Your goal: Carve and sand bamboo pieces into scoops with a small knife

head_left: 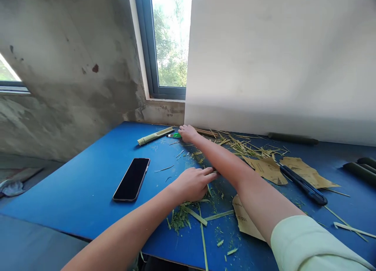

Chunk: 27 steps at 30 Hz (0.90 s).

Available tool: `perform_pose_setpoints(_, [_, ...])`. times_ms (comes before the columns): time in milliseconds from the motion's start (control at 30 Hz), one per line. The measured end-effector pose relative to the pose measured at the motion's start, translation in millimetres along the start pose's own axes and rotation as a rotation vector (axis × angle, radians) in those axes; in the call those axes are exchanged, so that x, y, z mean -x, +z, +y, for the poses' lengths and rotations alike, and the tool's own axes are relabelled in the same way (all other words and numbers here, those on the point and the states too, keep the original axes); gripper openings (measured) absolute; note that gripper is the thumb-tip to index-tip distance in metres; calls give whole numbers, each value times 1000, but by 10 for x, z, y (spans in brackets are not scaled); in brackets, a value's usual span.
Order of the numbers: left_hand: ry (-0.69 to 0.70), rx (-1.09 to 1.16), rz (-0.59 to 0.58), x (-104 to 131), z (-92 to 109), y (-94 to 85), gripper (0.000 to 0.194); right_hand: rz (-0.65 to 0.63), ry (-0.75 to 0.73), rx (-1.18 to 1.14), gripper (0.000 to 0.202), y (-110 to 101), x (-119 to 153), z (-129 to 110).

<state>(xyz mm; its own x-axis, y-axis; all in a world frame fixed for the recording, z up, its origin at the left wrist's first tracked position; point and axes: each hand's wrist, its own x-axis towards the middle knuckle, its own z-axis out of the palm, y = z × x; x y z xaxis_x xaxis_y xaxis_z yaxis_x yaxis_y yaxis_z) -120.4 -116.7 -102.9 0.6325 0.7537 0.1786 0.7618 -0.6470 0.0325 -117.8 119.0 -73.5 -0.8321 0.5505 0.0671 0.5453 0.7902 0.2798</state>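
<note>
My right hand (188, 133) reaches far across the blue table, its fingers closed at a small green-handled tool (175, 135) with a pale end pointing left. Just beyond that tool lies a split bamboo piece (155, 135). My left hand (194, 183) is nearer, low over the table, with its fingers bent together and pointing right. My right forearm crosses past their tips, so what they grip is hard to make out. Under the left hand are green shavings (179, 220) and flat bamboo strips (194, 215).
A phone (131, 179) lies left on the blue table (96, 161). To the right are brown sandpaper sheets (308, 172), a dark utility knife (304, 184) and dark green tubes (360, 173). Thin bamboo slivers (246, 147) pile up before a white board (279, 59).
</note>
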Motion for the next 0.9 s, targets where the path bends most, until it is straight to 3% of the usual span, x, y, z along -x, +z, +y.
perform_pose_setpoints(133, [2, 4, -15, 27, -25, 2, 53, 76, 83, -53, 39, -335, 348, 219])
perform_pose_setpoints(267, [-41, 28, -60, 102, -50, -55, 42, 43, 237, -122, 44, -540, 1276, 683])
perform_pose_setpoints(333, [-53, 53, -77, 138, -79, -84, 39, -23, 334, -145, 40, -491, 1911, 871])
perform_pose_setpoints(400, [-58, 95, -81, 170, -105, -110, 39, -62, 536, -168, 51, -359, 2524, 982])
perform_pose_setpoints(500, [-65, 169, -97, 205, -112, -146, 40, -153, 682, -194, 56, -118, 3172, 1026])
perform_pose_setpoints(600, [-98, 236, -104, 223, -84, -179, 41, -184, 708, -242, 53, 19, 3408, 971])
perform_pose_setpoints(733, [-135, 282, -119, 226, -28, -233, 43, -139, 730, -288, 56, -31, 3400, 894])
perform_pose_setpoints(900, [-106, 237, -189, 130, 129, -367, 42, -13, 808, -385, 58, -210, 3584, 1157])
